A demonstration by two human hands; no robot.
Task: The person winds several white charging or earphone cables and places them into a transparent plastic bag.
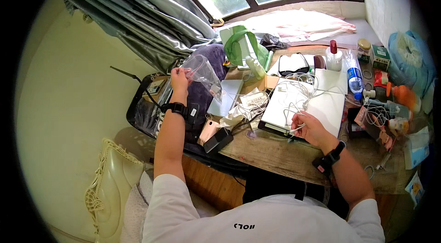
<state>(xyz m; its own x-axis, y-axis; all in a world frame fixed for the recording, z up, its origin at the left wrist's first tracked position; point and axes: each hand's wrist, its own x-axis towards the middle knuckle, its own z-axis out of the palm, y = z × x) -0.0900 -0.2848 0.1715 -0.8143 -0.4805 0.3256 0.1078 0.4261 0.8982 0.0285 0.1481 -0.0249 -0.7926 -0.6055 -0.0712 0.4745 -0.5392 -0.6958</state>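
Observation:
My left hand [180,79] is raised over the left side of the desk, its fingers closed on the edge of a clear plastic bag [206,74]. The bag hangs open toward the desk, with a small item near its lower end that I cannot make out. My right hand [314,129] is over the front edge of an open white notebook [281,105], pinching a thin white cable [294,129]. More of this cable lies in loose loops on the notebook's pages.
At the right stand a water bottle [354,78], a pump bottle [334,57], a jar [364,49] and tangled cables [377,115]. A black power bank-like box [218,141] and a pink device [209,131] sit at the front left. A green mesh bag [241,43] stands behind.

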